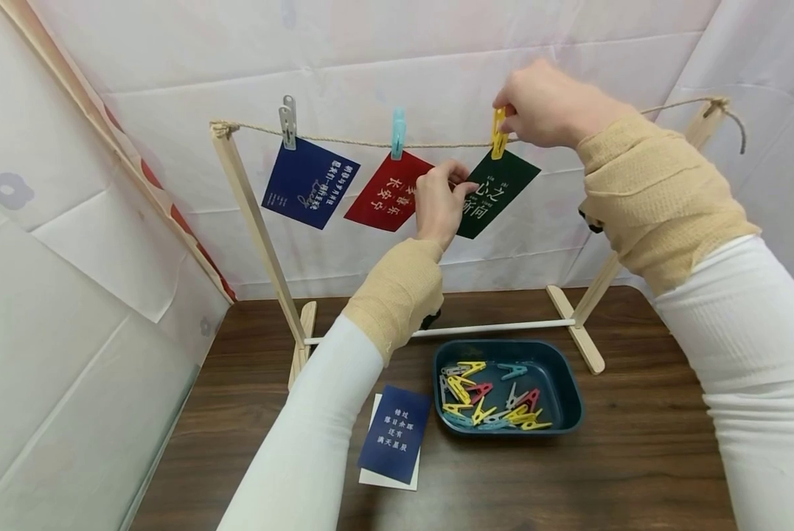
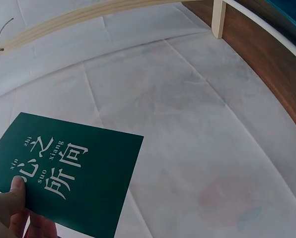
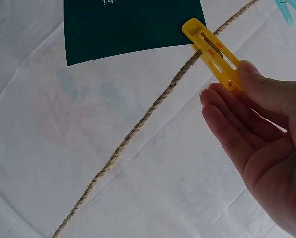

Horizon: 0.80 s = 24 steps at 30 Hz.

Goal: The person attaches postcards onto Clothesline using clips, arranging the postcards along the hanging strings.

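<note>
A dark green card [image 1: 499,188] with white characters hangs by one corner at the rope [image 3: 138,126]. My left hand [image 1: 439,203] pinches its left edge, the thumb lying on the printed face in the left wrist view. Above, my right hand [image 1: 549,103] holds a yellow clothespin [image 3: 212,52] between thumb and fingers. The clothespin sits over the rope and the card's corner. To the left, a red card [image 1: 386,190] hangs from a light blue clothespin [image 1: 398,133], partly behind my left hand. Farther left a blue card [image 1: 309,184] hangs from a grey clothespin [image 1: 288,122].
A wooden frame [image 1: 257,228] carries the rope between two posts, with a white bar [image 1: 496,327] low down. On the brown table [image 1: 635,442] stand a dark teal tray [image 1: 572,394] of several clothespins and a small stack of cards [image 1: 397,435], blue on top.
</note>
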Motion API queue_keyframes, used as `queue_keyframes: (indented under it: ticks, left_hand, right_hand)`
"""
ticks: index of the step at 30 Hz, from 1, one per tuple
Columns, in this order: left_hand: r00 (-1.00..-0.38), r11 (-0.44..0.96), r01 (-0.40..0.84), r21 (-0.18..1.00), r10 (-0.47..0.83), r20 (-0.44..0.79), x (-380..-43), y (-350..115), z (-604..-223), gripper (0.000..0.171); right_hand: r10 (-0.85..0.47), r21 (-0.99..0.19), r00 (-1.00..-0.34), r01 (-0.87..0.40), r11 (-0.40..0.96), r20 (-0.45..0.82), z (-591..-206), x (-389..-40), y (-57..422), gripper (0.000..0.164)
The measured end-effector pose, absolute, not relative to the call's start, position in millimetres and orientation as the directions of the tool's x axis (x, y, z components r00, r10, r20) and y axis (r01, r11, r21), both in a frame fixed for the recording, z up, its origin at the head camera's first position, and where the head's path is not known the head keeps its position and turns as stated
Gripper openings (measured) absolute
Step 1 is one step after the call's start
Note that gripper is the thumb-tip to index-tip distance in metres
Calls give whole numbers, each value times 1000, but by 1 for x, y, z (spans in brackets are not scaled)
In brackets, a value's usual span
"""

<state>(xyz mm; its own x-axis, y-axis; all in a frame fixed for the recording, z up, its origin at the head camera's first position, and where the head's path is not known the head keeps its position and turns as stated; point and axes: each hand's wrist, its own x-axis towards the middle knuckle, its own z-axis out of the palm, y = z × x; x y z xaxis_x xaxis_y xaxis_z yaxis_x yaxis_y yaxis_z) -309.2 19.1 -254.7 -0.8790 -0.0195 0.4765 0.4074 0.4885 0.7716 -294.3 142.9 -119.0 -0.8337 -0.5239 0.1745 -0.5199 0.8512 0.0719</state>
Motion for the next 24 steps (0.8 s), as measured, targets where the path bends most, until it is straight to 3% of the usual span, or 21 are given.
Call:
queue_keyframes:
  ticks: [14,24]
  left_hand:
    - [-862,523,426,739,-14,506,-309,15,-260,15]
    - [-848,514,449,731,-13,530,-304,13,-267,27]
  right_hand:
    - [-562,56,-791,-567,822,242,-127,-295,145,24]
    - [-569,36,-778,-582,812,267,-131,-294,147,27]
